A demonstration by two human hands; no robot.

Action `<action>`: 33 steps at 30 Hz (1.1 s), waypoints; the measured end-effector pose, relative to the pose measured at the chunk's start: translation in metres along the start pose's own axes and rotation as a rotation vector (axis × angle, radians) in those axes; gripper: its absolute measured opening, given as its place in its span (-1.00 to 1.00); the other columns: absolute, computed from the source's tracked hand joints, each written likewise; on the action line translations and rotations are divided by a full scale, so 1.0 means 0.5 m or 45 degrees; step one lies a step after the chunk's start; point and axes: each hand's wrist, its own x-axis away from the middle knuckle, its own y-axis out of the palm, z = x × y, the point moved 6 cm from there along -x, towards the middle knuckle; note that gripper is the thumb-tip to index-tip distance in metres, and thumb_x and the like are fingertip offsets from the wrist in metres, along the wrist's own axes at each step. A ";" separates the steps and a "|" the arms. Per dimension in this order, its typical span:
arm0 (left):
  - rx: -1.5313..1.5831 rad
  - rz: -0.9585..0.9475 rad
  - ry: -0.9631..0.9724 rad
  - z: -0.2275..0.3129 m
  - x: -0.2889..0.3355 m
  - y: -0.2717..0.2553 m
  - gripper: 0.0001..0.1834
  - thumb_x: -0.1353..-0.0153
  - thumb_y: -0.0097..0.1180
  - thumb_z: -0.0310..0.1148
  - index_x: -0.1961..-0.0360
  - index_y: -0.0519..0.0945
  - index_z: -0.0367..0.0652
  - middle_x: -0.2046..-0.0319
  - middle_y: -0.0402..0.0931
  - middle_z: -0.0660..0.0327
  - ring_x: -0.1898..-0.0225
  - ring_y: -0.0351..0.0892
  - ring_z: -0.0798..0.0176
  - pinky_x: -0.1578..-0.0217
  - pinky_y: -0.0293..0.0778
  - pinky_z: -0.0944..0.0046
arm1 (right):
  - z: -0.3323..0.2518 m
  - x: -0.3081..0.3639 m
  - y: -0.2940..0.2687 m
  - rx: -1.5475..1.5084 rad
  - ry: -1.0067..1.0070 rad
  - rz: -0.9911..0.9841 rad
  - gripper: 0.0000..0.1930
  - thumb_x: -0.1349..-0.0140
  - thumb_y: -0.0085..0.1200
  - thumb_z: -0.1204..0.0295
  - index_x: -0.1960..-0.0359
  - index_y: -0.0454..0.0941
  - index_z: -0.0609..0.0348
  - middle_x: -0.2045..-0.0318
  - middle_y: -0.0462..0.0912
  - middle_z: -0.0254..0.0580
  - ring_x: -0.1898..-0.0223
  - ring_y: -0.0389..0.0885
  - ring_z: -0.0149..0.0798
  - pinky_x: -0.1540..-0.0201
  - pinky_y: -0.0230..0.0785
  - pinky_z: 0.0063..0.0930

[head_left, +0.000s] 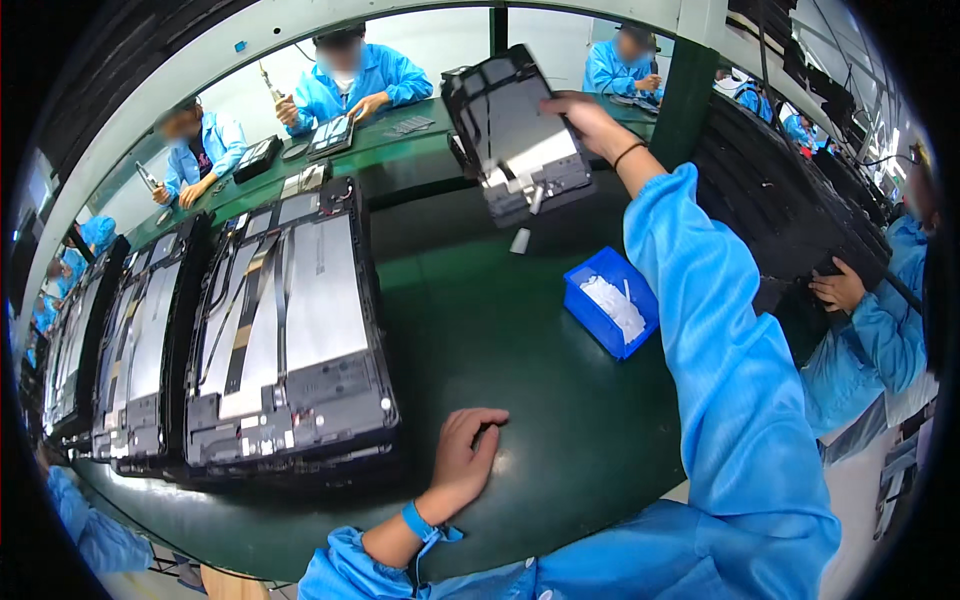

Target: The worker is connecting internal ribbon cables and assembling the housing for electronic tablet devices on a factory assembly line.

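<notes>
My right hand reaches far forward, fingers closed on the upper right edge of an opened tablet. This tablet is tilted, with its grey and silver inner side showing. A small white strip shows against its lower part, and another small white piece is just below it. Nearer to me, my left hand rests on the green table, holding nothing, thumb and forefinger apart. To its left is a stack of similar opened tablets, their batteries and flat cables exposed.
A blue plastic bin with white strips in it stands right of centre. More tablet stacks line the left side. Across a frame, co-workers in blue coats sit at another bench. A person is close at right, beside black material.
</notes>
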 end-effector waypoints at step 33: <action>-0.829 0.014 0.082 0.068 0.022 0.015 -0.52 -0.14 0.17 -0.23 -0.05 0.42 -0.21 -0.32 0.04 -0.20 -0.39 -0.19 -0.34 -0.32 -0.23 -0.20 | 0.129 0.707 0.192 -0.490 0.358 -0.559 -0.36 -0.35 -0.06 0.29 -0.37 -0.05 0.16 -0.38 -0.06 -0.10 -0.42 -0.07 -0.03 -0.33 0.08 0.00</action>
